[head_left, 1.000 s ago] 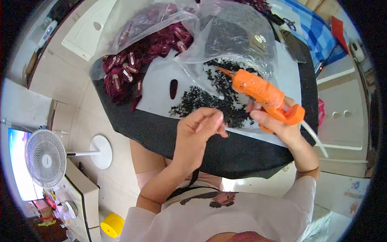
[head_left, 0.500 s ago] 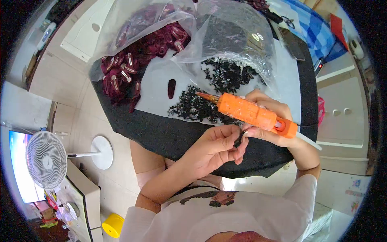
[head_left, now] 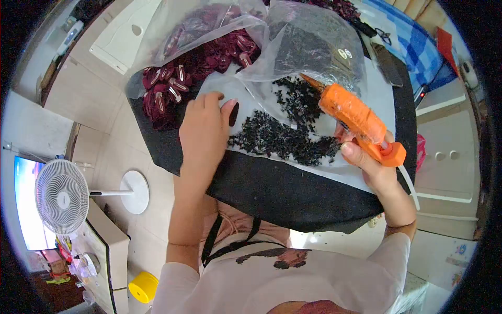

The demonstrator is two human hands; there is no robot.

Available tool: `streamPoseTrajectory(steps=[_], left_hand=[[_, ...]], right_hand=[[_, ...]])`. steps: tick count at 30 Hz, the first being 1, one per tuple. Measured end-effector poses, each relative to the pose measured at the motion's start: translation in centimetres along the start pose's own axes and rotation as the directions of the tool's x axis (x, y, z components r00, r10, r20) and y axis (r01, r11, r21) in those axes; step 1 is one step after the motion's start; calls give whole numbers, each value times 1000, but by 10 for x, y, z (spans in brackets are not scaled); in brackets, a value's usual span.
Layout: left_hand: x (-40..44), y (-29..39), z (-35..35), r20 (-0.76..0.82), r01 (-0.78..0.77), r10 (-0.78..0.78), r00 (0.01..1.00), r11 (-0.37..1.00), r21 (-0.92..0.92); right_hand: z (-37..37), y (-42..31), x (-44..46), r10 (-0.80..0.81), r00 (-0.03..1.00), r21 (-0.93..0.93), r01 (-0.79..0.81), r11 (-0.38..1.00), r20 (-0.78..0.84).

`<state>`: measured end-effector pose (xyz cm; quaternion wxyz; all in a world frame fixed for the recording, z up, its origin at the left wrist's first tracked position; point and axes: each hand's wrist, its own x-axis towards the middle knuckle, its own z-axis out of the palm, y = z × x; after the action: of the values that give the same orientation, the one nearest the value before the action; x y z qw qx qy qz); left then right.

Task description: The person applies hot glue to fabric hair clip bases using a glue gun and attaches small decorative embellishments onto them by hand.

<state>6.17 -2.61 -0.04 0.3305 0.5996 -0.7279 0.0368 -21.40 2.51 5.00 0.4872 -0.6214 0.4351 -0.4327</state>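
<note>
My right hand (head_left: pixel 368 161) grips an orange hot glue gun (head_left: pixel 353 113), its nozzle pointing up and left over the black pieces. A white glue stick (head_left: pixel 411 191) sticks out of its rear end. My left hand (head_left: pixel 203 131) is above the left part of the white sheet, thumb apart from the bent fingers, and I see nothing in it. Close by the thumb lies a dark oval piece (head_left: pixel 234 115). A heap of small black ribbon-like pieces (head_left: pixel 277 136) spreads between my hands. Beyond the left hand are dark red hair clips (head_left: pixel 167 86) with metal backs.
Clear plastic bags (head_left: pixel 314 39) stand open at the back of the black-covered table (head_left: pixel 261 183). A phone (head_left: pixel 388 65) lies at the right, near scissors (head_left: pixel 383 35) and blue checked cloth (head_left: pixel 405 31). To the left on the floor stand a fan (head_left: pixel 63 196) and a yellow stool (head_left: pixel 144 287).
My left hand has left the right hand and moved left and away from me; the small black piece it held is out of sight. The glue gun has swung up and right.
</note>
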Motion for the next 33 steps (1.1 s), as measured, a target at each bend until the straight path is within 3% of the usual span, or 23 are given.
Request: streamPoseTrajectory(steps=[2, 8, 11, 14, 17, 22, 24, 28, 31, 33], left_hand=[[6, -9, 5, 77, -42, 34, 997, 993, 107], [8, -15, 3, 190, -30, 47, 981, 995, -91], [2, -5, -4, 224, 261, -206, 952, 932, -251], [-11, 3, -5, 307, 364, -216, 927, 714, -598], [-24, 33, -13, 448, 470, -143, 882, 294, -832], [-35, 67, -3, 562, 561, -26, 827, -24, -827], [-34, 77, -2, 617, 615, 31, 786, -143, -776], [-35, 91, 7, 613, 607, 40, 789, -196, -770], [-37, 102, 11, 504, 495, 4, 864, -193, -847], [-37, 101, 13, 507, 501, 21, 862, -194, -843]], right_hand=[[2, -5, 0, 72, 997, 32, -71, 997, -22], [4, -7, 0, 75, 997, 27, -75, 997, -1], [3, -6, -1, 79, 997, 24, -79, 997, -2], [2, -7, -1, 70, 998, 25, -70, 997, -5], [2, -9, -2, 90, 996, 40, -89, 995, -23], [4, -7, 3, 33, 999, 57, -33, 998, -2], [6, -10, 4, 96, 995, 135, -96, 986, 2], [13, -5, 4, 159, 985, 201, -144, 969, -62], [11, -7, 5, 208, 978, 202, -199, 959, -25], [8, -3, 4, 244, 969, 122, -238, 964, -39]])
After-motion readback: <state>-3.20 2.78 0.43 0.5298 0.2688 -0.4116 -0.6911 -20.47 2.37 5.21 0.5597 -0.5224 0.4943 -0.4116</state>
